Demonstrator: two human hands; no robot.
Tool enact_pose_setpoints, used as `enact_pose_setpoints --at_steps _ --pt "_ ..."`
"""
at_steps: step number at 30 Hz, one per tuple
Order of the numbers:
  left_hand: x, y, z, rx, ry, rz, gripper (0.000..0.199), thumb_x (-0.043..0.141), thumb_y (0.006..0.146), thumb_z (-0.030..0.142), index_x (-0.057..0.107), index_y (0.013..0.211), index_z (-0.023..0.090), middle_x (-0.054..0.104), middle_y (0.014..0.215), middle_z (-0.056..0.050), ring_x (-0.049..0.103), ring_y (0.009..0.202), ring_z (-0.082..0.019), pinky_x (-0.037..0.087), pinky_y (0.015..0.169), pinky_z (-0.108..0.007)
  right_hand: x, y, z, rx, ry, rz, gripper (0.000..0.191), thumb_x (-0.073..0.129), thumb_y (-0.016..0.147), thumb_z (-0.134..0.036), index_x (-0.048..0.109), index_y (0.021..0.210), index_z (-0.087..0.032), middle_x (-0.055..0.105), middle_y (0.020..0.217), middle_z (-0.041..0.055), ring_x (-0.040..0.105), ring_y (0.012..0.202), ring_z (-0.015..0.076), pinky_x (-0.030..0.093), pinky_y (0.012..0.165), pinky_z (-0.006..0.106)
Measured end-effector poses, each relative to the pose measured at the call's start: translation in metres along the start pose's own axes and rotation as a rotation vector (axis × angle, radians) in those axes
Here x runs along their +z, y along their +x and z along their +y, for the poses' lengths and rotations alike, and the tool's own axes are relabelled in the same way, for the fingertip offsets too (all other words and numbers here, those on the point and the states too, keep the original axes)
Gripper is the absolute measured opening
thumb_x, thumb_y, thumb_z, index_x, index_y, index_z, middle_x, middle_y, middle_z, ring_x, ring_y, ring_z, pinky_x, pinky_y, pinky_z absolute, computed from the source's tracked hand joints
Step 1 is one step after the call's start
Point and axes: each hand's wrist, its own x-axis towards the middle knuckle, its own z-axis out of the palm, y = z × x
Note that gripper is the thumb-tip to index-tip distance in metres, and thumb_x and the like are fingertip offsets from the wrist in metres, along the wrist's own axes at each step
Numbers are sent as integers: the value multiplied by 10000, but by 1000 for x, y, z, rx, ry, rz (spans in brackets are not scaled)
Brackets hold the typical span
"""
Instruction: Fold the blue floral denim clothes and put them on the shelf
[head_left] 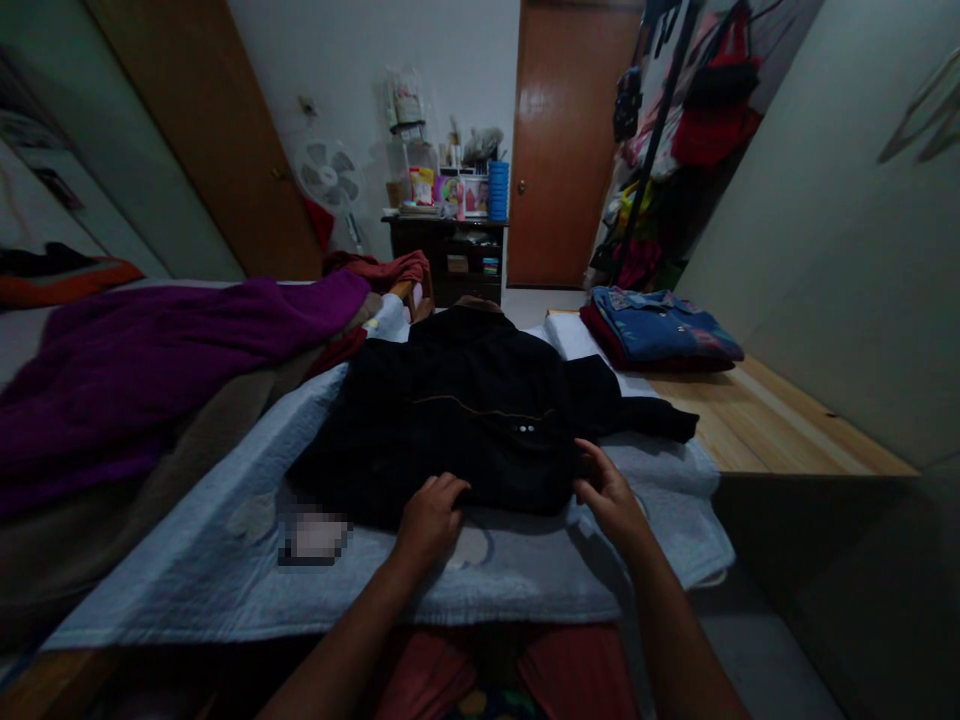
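Observation:
A black long-sleeved garment (465, 420) with a brown collar lies spread on the pale blue quilted cover (525, 580), its collar pointing away from me. One sleeve stretches out to the right. At the near hem, the bent fingers of my left hand (433, 520) rest on the edge of the black cloth; whether they pinch it is hidden. My right hand (609, 497) is at the near right corner of the garment, thumb and fingers apart, touching its edge.
Purple cloth (172, 370) lies over a brown blanket (217, 455) on the left. Folded denim and dark red clothes (667, 330) sit on the wooden board (795, 425) at the right. Farther back stand a fan (330, 175), a dark cabinet (442, 245) and a door (559, 150).

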Motion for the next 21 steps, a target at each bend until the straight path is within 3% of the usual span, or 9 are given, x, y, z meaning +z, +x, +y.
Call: enact_pose_setpoints --at_steps 2,5,9,13,17,21 --pt "0 1 -1 -45 -53 22 358 479 760 30 655 1026 193 652 1012 -45 554 986 -203 433 891 -315 5 2 2 2 -17 83 550 565 778 -304 490 1314 -204 640 1045 66 620 865 185 523 755 319" --pt "0 2 -2 -79 -103 41 287 470 772 63 653 954 189 644 952 -50 563 958 -210 433 862 -321 9 4 4 -28 -103 115 565 562 759 -290 487 1310 -186 631 1114 89 621 934 207 516 816 351" --pt "-3 3 -2 -119 -221 92 230 469 798 128 649 927 190 637 929 -52 577 949 -214 435 846 -324 8 1 5 -60 -282 -40 692 583 715 -252 427 1385 -174 555 1306 126 544 1177 248 434 997 413" --pt "-10 3 -1 -176 -377 160 213 451 862 243 650 922 194 630 917 -45 599 906 -201 446 803 -306 4 -4 1 -36 -284 -206 743 540 744 -238 345 1460 -203 513 1391 101 494 1260 226 386 1053 398" --pt "-13 2 -2 -179 -385 183 204 457 865 264 646 902 196 624 900 -40 601 877 -199 446 786 -304 5 -1 1 -26 -258 -69 599 445 767 -222 484 1364 -194 610 1262 78 571 1135 213 428 985 374" --pt "-10 -2 -3 -92 -276 204 294 482 736 99 632 967 203 615 956 -44 577 954 -208 436 863 -322 14 4 7 -47 -239 82 466 475 772 -251 595 1218 -191 674 996 48 612 830 189 482 766 318"
